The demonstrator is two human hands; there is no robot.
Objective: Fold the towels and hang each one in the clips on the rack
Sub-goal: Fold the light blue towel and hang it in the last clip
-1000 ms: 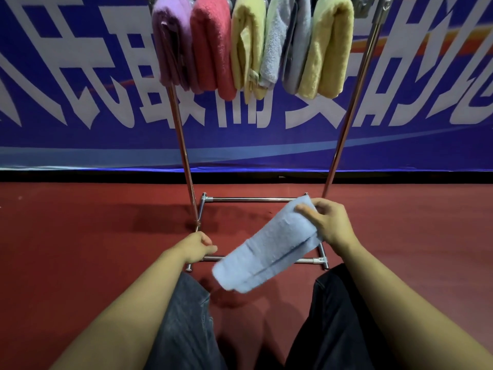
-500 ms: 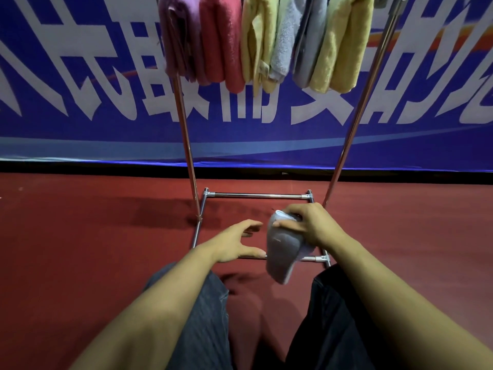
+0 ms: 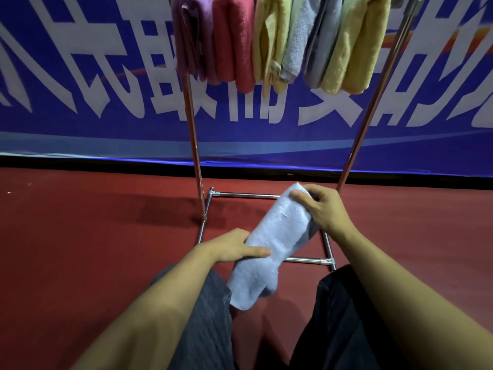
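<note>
The left hand (image 3: pixel 237 248) is pinching the near-left edge of the pale blue towel (image 3: pixel 269 249) above the knees, while the right hand (image 3: pixel 324 209) is gripping its far end. Keeping the edges aligned is probably mattering most before lifting it to the rack (image 3: pixel 193 145), where folded towels (image 3: pixel 277 41) are hanging.

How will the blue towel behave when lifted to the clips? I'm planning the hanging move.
Probably floppy: the blue towel sags below the left hand, its free end drooping. Likely light, since the right hand holds its top by a fingertip grip. The fold may slip open unless both layers are pinched.
</note>
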